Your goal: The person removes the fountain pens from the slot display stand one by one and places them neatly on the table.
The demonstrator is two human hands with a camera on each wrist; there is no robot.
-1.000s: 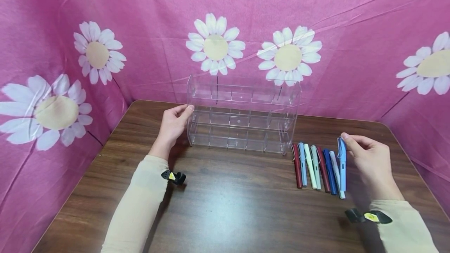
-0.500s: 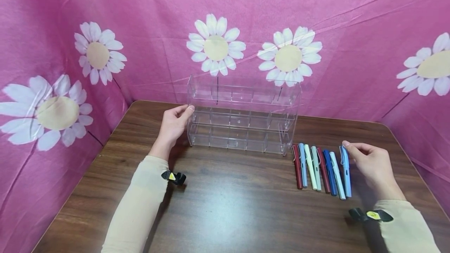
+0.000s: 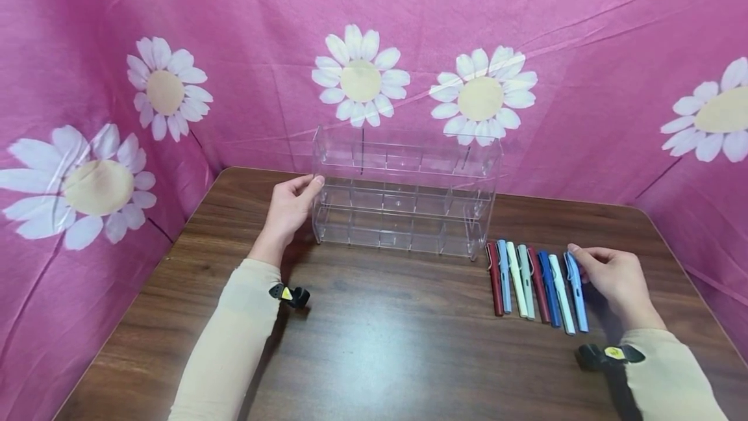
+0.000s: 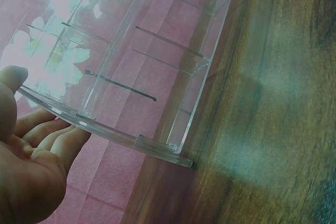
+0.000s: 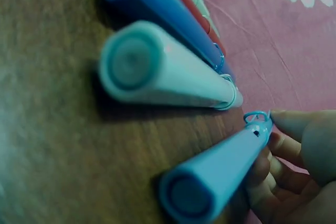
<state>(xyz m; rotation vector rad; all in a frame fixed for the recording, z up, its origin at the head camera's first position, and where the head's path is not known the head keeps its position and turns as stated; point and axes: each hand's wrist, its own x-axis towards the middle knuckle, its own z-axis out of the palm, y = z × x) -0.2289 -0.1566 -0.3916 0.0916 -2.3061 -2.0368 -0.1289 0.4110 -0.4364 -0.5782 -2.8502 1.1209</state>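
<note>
A clear plastic pen rack (image 3: 395,240) with three tiers of compartments stands toward the back of the table. My left hand (image 3: 289,205) grips its left side panel (image 4: 105,129), thumb on one face and fingers on the other. At the right, my right hand (image 3: 616,278) pinches a light blue pen (image 3: 578,297) by its clip end. This pen lies at a slant at the right end of a row of pens; its far end is close to the tabletop in the right wrist view. Beside it, across a narrow gap, is a pale mint pen (image 5: 173,72).
Left of the mint pen lie a dark blue pen (image 3: 549,288), a dark red pen (image 3: 538,288) and several others, side by side on the brown wooden table (image 3: 374,336). A pink cloth (image 3: 257,51) with white daisies hangs behind and at the sides.
The light blue pen has moved down and slightly right with my right hand, from over the mint pen to beside it, and tilted. My left hand keeps its grip on the rack.
</note>
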